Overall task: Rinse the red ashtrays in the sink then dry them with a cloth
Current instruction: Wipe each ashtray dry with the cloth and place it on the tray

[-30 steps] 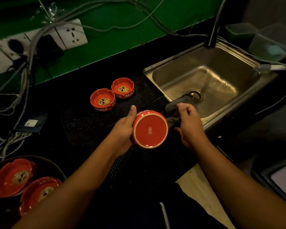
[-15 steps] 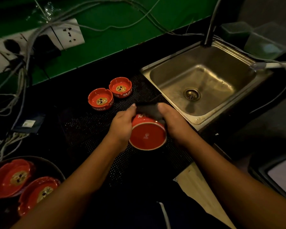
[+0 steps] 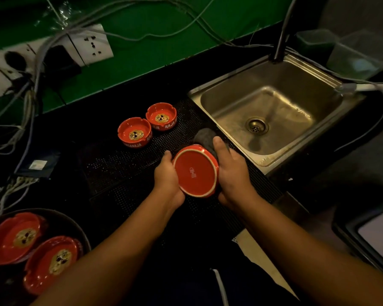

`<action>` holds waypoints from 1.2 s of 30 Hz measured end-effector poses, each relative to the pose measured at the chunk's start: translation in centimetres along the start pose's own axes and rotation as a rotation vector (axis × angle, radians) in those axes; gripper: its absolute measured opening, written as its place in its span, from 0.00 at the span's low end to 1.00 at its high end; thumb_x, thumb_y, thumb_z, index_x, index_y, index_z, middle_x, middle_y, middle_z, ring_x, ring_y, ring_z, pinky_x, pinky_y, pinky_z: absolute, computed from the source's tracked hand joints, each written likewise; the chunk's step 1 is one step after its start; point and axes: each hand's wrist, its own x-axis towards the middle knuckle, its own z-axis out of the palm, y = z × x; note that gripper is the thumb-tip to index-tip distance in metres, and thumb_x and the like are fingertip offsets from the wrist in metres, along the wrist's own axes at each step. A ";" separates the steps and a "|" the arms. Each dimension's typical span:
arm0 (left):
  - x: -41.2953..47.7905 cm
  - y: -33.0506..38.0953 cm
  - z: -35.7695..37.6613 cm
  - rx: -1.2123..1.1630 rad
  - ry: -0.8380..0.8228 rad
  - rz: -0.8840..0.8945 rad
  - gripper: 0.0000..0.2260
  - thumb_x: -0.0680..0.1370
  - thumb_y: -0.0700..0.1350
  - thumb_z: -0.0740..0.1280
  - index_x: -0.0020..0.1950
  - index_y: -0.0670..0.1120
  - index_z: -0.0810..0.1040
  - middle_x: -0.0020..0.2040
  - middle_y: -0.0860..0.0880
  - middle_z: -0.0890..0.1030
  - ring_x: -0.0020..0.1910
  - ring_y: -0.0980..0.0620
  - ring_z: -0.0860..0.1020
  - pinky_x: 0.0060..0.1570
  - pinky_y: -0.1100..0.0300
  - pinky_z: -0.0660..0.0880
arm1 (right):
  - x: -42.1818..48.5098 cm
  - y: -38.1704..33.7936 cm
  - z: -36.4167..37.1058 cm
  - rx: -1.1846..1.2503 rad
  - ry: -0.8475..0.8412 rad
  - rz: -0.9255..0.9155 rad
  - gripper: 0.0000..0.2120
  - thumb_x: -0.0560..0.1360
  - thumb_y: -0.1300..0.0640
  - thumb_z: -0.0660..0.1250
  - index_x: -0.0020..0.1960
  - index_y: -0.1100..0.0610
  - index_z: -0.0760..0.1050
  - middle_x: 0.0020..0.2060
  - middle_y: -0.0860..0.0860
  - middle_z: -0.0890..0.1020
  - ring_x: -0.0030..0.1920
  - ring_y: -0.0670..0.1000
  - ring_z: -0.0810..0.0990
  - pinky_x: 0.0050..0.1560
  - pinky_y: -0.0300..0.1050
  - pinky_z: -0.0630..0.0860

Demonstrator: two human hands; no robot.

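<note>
Low left: dark round tray holding two tray ashtrays, red, gold emblem inside. Above it, grey cables tangle down the green wall past white wall sockets. A dark packet lies on the black desk. Next, black perforated mat with two mat ashtrays, upright, just beside each other. White "RAJA" readable on their sides; the left one's longer word is partly cut off. Centre: left hand clamped on the held ashtray, thumb on its left rim. It sits above the mat, underside to camera; small white stamp there, too small to read. Dark cloth bunched behind its top right edge. Right hand grips the cloth against the ashtray's right side, fingers probably curled under, hidden. Right: steel sink, drain, dark tap, clear tubs behind.
</note>
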 end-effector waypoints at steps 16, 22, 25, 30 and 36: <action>1.2 0.1 -3.7 -0.236 -0.662 -0.266 0.31 0.74 0.66 0.53 0.62 0.46 0.78 0.62 0.39 0.79 0.56 0.38 0.78 0.57 0.36 0.71 | 1.1 -4.1 -1.6 -0.659 -0.086 -0.355 0.16 0.74 0.49 0.70 0.55 0.45 0.64 0.50 0.46 0.74 0.50 0.47 0.77 0.52 0.46 0.77; 1.0 1.0 -4.2 -0.242 -0.767 -0.251 0.35 0.73 0.68 0.53 0.55 0.41 0.84 0.56 0.39 0.82 0.55 0.40 0.81 0.54 0.45 0.78 | -0.5 -2.8 -1.0 -1.320 -0.791 -0.386 0.27 0.77 0.44 0.63 0.74 0.48 0.64 0.71 0.50 0.65 0.71 0.54 0.61 0.73 0.47 0.57; 1.2 1.0 -4.8 -0.131 -0.708 -0.282 0.34 0.73 0.69 0.53 0.54 0.43 0.84 0.55 0.40 0.82 0.52 0.40 0.81 0.52 0.44 0.76 | -0.3 -3.2 -1.8 -1.508 -0.884 -0.602 0.26 0.79 0.48 0.60 0.75 0.44 0.59 0.75 0.44 0.63 0.73 0.49 0.61 0.69 0.50 0.57; 1.0 0.8 -4.3 -0.068 -0.664 -0.320 0.32 0.73 0.68 0.53 0.54 0.46 0.84 0.53 0.41 0.82 0.51 0.39 0.81 0.53 0.41 0.73 | 0.0 -2.8 -1.0 -1.536 -0.895 -0.742 0.24 0.80 0.48 0.55 0.76 0.47 0.60 0.74 0.43 0.64 0.74 0.48 0.61 0.68 0.53 0.55; 0.7 1.1 -2.9 -0.059 -0.588 -0.265 0.29 0.74 0.66 0.55 0.52 0.45 0.84 0.50 0.43 0.83 0.47 0.44 0.81 0.52 0.48 0.73 | 0.3 -2.2 -0.3 -1.734 -0.582 -0.620 0.24 0.79 0.47 0.55 0.72 0.54 0.63 0.69 0.52 0.72 0.63 0.56 0.72 0.60 0.50 0.67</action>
